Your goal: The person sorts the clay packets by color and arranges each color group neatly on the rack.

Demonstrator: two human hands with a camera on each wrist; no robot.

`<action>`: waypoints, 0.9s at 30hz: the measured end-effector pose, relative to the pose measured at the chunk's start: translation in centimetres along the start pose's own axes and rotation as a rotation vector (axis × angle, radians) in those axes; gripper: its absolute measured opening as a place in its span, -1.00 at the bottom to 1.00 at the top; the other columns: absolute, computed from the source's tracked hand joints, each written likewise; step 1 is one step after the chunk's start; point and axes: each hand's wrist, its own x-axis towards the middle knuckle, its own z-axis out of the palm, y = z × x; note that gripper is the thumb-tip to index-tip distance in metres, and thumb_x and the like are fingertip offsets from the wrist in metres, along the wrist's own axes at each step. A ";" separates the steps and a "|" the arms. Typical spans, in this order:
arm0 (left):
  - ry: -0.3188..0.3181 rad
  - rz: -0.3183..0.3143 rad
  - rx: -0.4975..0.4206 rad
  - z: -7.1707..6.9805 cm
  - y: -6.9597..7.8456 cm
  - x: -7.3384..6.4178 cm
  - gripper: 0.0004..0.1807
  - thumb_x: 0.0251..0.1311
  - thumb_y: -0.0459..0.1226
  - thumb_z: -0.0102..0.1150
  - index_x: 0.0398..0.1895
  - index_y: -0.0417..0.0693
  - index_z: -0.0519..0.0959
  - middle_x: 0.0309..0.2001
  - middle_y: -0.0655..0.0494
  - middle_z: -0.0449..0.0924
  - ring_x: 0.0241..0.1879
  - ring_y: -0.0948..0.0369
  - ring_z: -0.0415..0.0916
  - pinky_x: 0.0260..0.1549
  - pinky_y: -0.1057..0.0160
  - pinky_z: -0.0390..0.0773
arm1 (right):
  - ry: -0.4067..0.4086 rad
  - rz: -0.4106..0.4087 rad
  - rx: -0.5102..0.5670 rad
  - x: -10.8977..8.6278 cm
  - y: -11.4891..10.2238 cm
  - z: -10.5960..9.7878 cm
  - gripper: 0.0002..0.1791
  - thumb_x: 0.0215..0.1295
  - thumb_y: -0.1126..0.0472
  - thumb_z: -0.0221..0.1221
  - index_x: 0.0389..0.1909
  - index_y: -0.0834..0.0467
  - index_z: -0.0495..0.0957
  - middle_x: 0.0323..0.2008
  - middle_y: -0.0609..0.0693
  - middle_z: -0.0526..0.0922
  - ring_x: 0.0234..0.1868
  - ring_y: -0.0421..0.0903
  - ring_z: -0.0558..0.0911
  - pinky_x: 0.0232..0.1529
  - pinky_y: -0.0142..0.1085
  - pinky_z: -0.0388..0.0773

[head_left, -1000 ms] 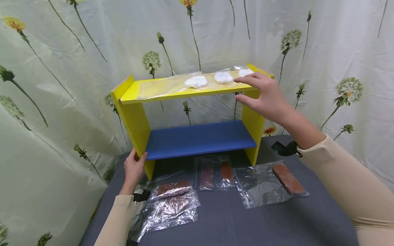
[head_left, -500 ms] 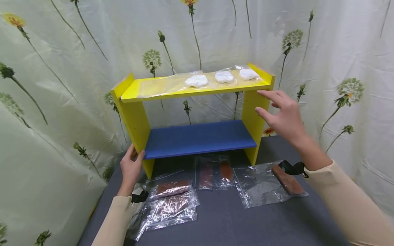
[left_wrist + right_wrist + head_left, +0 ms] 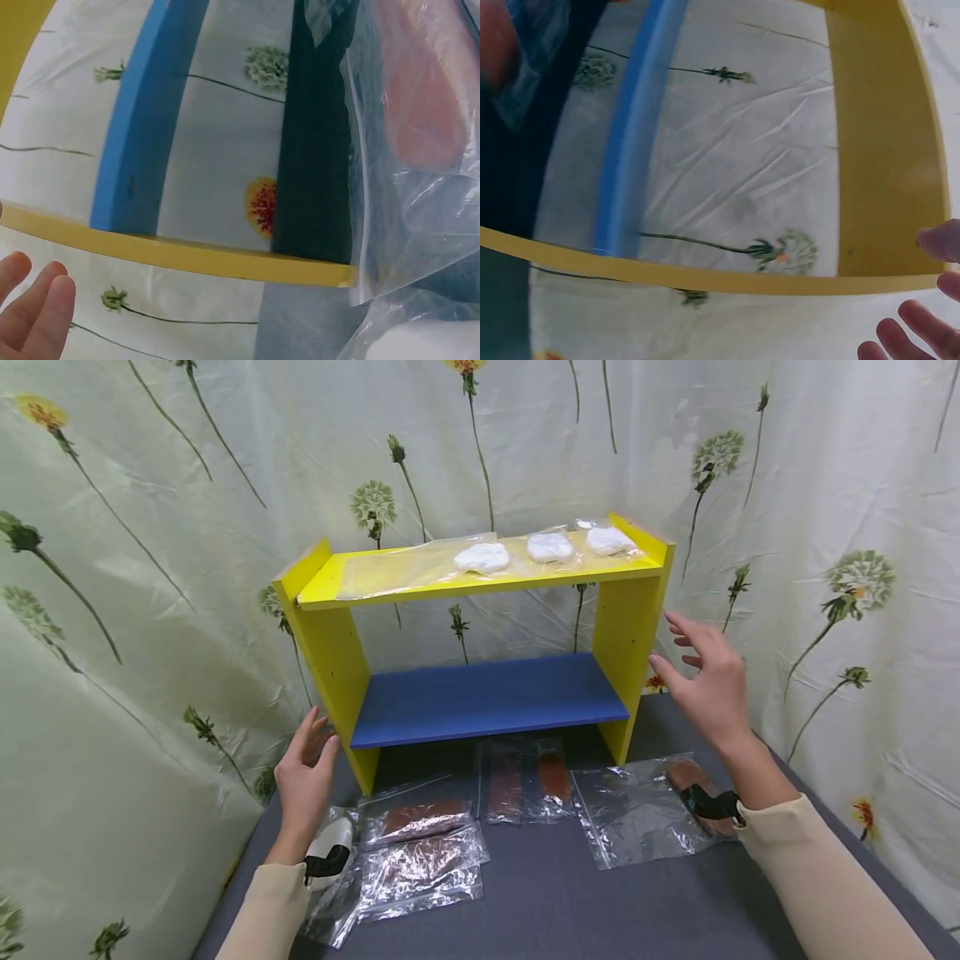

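Note:
A small yellow shelf unit [image 3: 330, 677] with a blue lower board [image 3: 487, 697] stands on the dark table. My left hand [image 3: 303, 785] is just outside its left side panel, with fingers relaxed and holding nothing; in the left wrist view its fingertips [image 3: 56, 300] are beside the yellow panel edge. Beyond the other side panel, my right hand [image 3: 708, 685] hovers with fingers loosely bent around air. The right wrist view has its fingers [image 3: 922, 326] near the yellow edge. On the yellow top lie white rounded pieces [image 3: 482, 557] in clear plastic bags [image 3: 405, 568].
Zip bags with reddish-brown slabs lie in front of the shelf: a pair at left [image 3: 423, 860], others at the middle [image 3: 555, 777] and one at right [image 3: 630, 818]. A bagged white rounded piece [image 3: 327, 842] lies by my left wrist. A flower-printed curtain [image 3: 150, 610] hangs behind.
My right hand has come down from the top board to outside the right side panel. The left hand has let go of the left panel and shifted slightly left.

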 end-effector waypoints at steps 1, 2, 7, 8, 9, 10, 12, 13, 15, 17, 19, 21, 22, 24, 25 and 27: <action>0.001 0.005 0.006 -0.1 0.3 -0.2 -0.35 0.36 -0.42 0.20 0.49 0.12 0.35 0.27 -0.14 0.52 0.18 -0.13 0.53 -0.03 0.53 0.45 | 0.001 0.016 -0.003 -0.4 0.4 0.2 -0.27 0.21 0.26 0.41 0.41 -0.14 0.45 0.14 0.04 0.59 0.07 0.04 0.59 -0.08 -0.69 0.36; -0.003 0.006 0.010 -0.2 0.3 -0.3 -0.34 0.37 -0.41 0.20 0.49 0.17 0.35 0.27 -0.14 0.52 0.18 -0.13 0.53 -0.03 0.54 0.45 | -0.001 0.034 -0.004 -0.7 0.8 0.4 -0.26 0.22 0.25 0.41 0.42 -0.16 0.43 0.14 0.05 0.59 0.07 0.05 0.60 -0.09 -0.70 0.35; -0.050 0.018 0.042 -0.7 -0.8 -1.1 -0.32 0.37 -0.35 0.23 0.48 0.36 0.34 0.26 -0.03 0.54 0.17 -0.07 0.55 -0.05 0.58 0.45 | -0.003 0.127 0.037 -2.6 3.1 2.3 -0.26 0.25 0.24 0.38 0.44 -0.19 0.40 0.12 0.10 0.58 0.05 0.07 0.62 -0.13 -0.71 0.36; -0.063 0.018 0.050 -0.9 -1.1 -1.3 -0.32 0.37 -0.33 0.24 0.48 0.38 0.34 0.26 0.00 0.55 0.17 -0.05 0.56 -0.05 0.57 0.46 | -0.005 0.145 0.045 -3.0 3.5 2.8 -0.27 0.26 0.23 0.38 0.44 -0.17 0.40 0.12 0.11 0.59 0.04 0.07 0.62 -0.15 -0.71 0.37; -0.076 0.020 0.062 -1.0 -1.2 -1.6 -0.32 0.36 -0.32 0.24 0.48 0.37 0.34 0.26 0.03 0.55 0.16 -0.02 0.57 -0.06 0.57 0.46 | -0.007 0.164 0.053 -3.4 3.9 3.3 -0.27 0.27 0.22 0.37 0.44 -0.17 0.39 0.12 0.11 0.59 0.03 0.06 0.62 -0.16 -0.70 0.38; -0.088 0.026 0.076 -1.1 -1.0 -1.9 -0.32 0.36 -0.32 0.25 0.48 0.36 0.34 0.26 0.03 0.55 0.14 -0.02 0.58 -0.08 0.58 0.47 | -0.012 0.184 0.063 -3.8 4.3 3.8 -0.28 0.28 0.21 0.36 0.44 -0.16 0.39 0.12 0.10 0.59 0.03 0.06 0.62 -0.17 -0.68 0.40; -0.112 0.036 0.106 -1.1 -1.1 -2.6 -0.31 0.35 -0.31 0.26 0.49 0.33 0.34 0.25 0.08 0.56 0.12 0.00 0.59 -0.10 0.58 0.48 | -0.024 0.226 0.086 -4.5 5.0 4.8 -0.32 0.30 0.18 0.35 0.44 -0.13 0.40 0.11 0.09 0.60 0.03 0.06 0.63 -0.17 -0.63 0.46; -0.123 0.043 0.121 -1.1 -1.0 -2.9 -0.31 0.34 -0.33 0.27 0.49 0.29 0.34 0.25 0.08 0.57 0.10 0.00 0.60 -0.11 0.58 0.49 | -0.033 0.246 0.093 -4.8 5.2 5.2 -0.33 0.31 0.16 0.34 0.44 -0.11 0.40 0.11 0.08 0.60 0.04 0.06 0.63 -0.14 -0.57 0.50; -0.150 0.057 0.141 -1.1 -0.9 -3.7 -0.31 0.32 -0.36 0.28 0.49 0.23 0.36 0.23 0.06 0.58 0.08 0.00 0.61 -0.13 0.57 0.50 | -0.050 0.289 0.117 -5.2 5.8 6.0 -0.36 0.33 0.12 0.33 0.42 -0.11 0.42 0.11 0.07 0.60 0.06 0.05 0.63 -0.11 -0.52 0.54; -0.185 0.076 0.151 -1.1 -0.9 -4.4 -0.32 0.29 -0.40 0.30 0.46 0.16 0.40 0.22 0.05 0.59 0.06 0.00 0.62 -0.13 0.56 0.52 | -0.054 0.314 0.140 -5.5 6.4 6.6 -0.39 0.33 0.11 0.34 0.39 -0.10 0.46 0.11 0.04 0.61 0.05 0.02 0.63 -0.09 -0.49 0.57; -0.220 0.091 0.178 -1.2 -1.1 -5.0 -0.37 0.28 -0.41 0.31 0.41 0.10 0.46 0.20 0.04 0.60 0.04 0.01 0.62 -0.13 0.54 0.53 | -0.045 0.317 0.155 -5.6 6.8 7.2 -0.43 0.31 0.12 0.35 0.35 -0.08 0.51 0.09 0.03 0.61 0.04 0.02 0.64 -0.10 -0.52 0.56; -0.250 0.091 0.217 -1.4 -1.6 -5.5 -0.44 0.28 -0.39 0.31 0.35 0.04 0.52 0.17 0.04 0.62 0.03 0.02 0.61 -0.10 0.41 0.59 | -0.028 0.304 0.163 -5.7 7.2 7.6 -0.47 0.31 0.14 0.36 0.30 -0.05 0.55 0.06 0.03 0.63 0.01 0.02 0.65 -0.13 -0.60 0.52; -0.263 0.085 0.235 -1.6 -1.9 -5.7 -0.48 0.29 -0.38 0.31 0.32 0.00 0.54 0.14 0.03 0.62 0.03 0.01 0.61 -0.10 0.33 0.62 | -0.016 0.293 0.166 -5.8 7.3 7.9 -0.48 0.31 0.16 0.36 0.29 -0.04 0.56 0.05 0.04 0.64 0.00 0.04 0.66 -0.15 -0.62 0.51; -0.283 0.052 0.285 -2.0 -2.6 -6.1 -0.54 0.31 -0.35 0.30 0.28 -0.02 0.57 0.10 0.01 0.64 0.02 0.00 0.61 -0.09 0.15 0.65 | 0.006 0.276 0.173 -5.9 7.5 8.3 -0.51 0.31 0.20 0.35 0.27 -0.01 0.57 0.03 0.06 0.65 -0.02 0.05 0.67 -0.20 -0.65 0.48; -0.293 0.026 0.308 -2.3 -2.9 -6.2 -0.56 0.31 -0.34 0.31 0.26 -0.04 0.58 0.09 0.00 0.65 0.03 -0.02 0.61 -0.09 0.05 0.65 | 0.015 0.268 0.172 -6.1 7.5 8.5 -0.51 0.32 0.21 0.34 0.27 -0.01 0.57 0.03 0.07 0.65 -0.02 0.06 0.67 -0.22 -0.66 0.47; -0.319 -0.041 0.355 -2.9 -3.7 -6.6 -0.57 0.31 -0.32 0.31 0.24 -0.03 0.59 0.09 -0.04 0.65 0.03 -0.05 0.62 -0.10 -0.05 0.64 | 0.036 0.252 0.169 -6.3 7.6 9.1 -0.51 0.31 0.25 0.34 0.27 0.01 0.57 0.02 0.08 0.66 -0.04 0.07 0.68 -0.24 -0.67 0.47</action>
